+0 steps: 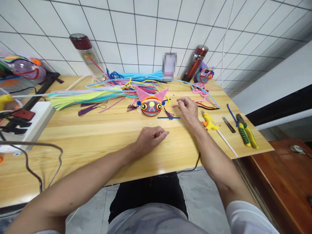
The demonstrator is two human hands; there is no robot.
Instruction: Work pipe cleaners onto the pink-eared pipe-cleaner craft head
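Two hands rest on the surface [97,130]: the left hand [149,138] is curled loosely closed, holding nothing visible; the right hand [187,110] pinches a pink pipe cleaner [175,105], the cat-faced craft [151,105] just left of it.

Bare table [97,136] ahead; pipe-cleaner heap [102,92] apparently blocks behind.

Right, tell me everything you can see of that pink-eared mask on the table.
The pipe-cleaner mask lies face-up on the wooden table, just in front of the heap of loose pipe cleaners. It looks coiled from fuzzy stems: two pointed pink ears, an orange brow band, red-ringed eyes, a yellow-green dot between them, blue pompoms and dark purple tassels at both sides. Neither hand touches it; the right hand is nearest.
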